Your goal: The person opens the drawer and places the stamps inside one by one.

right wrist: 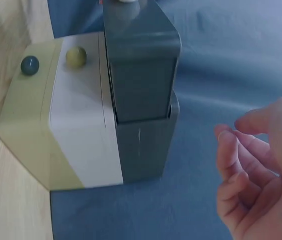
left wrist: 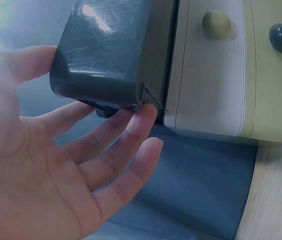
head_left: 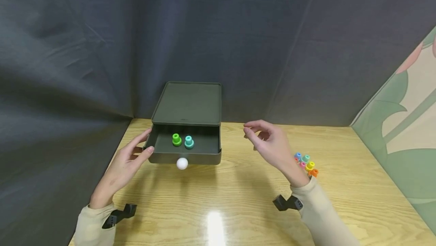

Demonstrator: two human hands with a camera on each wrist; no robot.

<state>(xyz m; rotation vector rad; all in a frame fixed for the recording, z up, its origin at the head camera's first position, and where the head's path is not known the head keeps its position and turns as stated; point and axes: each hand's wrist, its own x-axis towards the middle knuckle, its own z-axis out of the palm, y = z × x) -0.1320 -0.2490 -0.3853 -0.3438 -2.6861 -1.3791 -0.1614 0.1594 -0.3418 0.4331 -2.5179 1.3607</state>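
Observation:
A dark grey drawer (head_left: 185, 158) with a white round knob (head_left: 182, 163) stands pulled out from its cabinet (head_left: 190, 102). Inside lie a green peg-like piece (head_left: 176, 140) and a turquoise one (head_left: 189, 142), each a short cylinder on a wider base. My left hand (head_left: 126, 166) holds the drawer's left front corner, its thumb at the top edge and fingers along the outer side. In the left wrist view, the fingertips (left wrist: 148, 112) touch that side. To the right of the cabinet, my right hand (head_left: 269, 144) hovers with loosely bent fingers and nothing visible in them.
Several small coloured pieces (head_left: 309, 165) lie on the wooden table (head_left: 252, 208) beside my right wrist. Beneath the dark drawer, the right wrist view shows a white drawer (right wrist: 80, 97) and a yellow-green one (right wrist: 23, 107). A dark cloth (head_left: 238, 41) hangs behind and at left.

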